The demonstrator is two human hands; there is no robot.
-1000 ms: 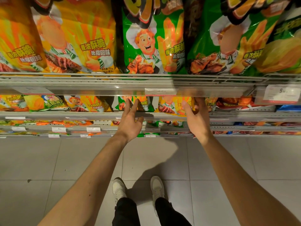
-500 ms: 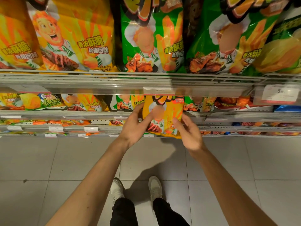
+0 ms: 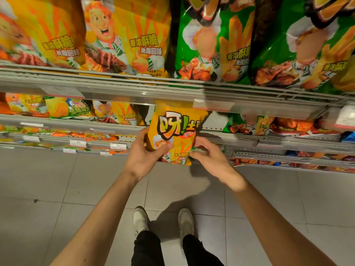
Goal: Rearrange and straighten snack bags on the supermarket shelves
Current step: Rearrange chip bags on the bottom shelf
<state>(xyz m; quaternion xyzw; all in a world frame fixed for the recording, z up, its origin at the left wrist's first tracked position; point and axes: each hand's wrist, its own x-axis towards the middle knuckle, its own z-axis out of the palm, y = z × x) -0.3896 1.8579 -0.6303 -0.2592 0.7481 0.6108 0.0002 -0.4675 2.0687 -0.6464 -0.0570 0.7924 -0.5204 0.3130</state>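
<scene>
Snack bags, top shelf: a row of big bags stands well above both hands, yellow bags (image 3: 123, 37) above the left hand and green bags (image 3: 213, 45) above the right, their bottom edges sitting behind the shelf's front lip.
Top shelf rail (image 3: 115, 89): a grey edge running across the view just above the held bag's top corner; a price label holder (image 3: 213, 106) hangs from it above the right hand.
Floor (image 3: 57, 189): pale tiles below and to either side of both forearms, the widest open room in view; two light shoes (image 3: 140, 220) stand between the arms.
Middle shelf: smaller bags line up behind its lip, yellow ones (image 3: 115, 114) left of the left hand, green and orange ones (image 3: 251, 123) right of the right hand; a dark gap shows behind the held bag, between those two groups.
Lower shelf edges (image 3: 288, 150): further rails step out under the right hand, with price tags (image 3: 77, 143) left of the left hand.
Held yellow bag (image 3: 173, 131): upright in front of the middle shelf's lip, between the two hands, its top edge close under the top shelf rail and its bottom edge hanging free over the floor.
Left hand (image 3: 142, 156): curled round the bag's left edge, thumb across the front of its lower half.
Right hand (image 3: 209, 156): blurred, fingers bent against the bag's lower right edge and pinching it there.
</scene>
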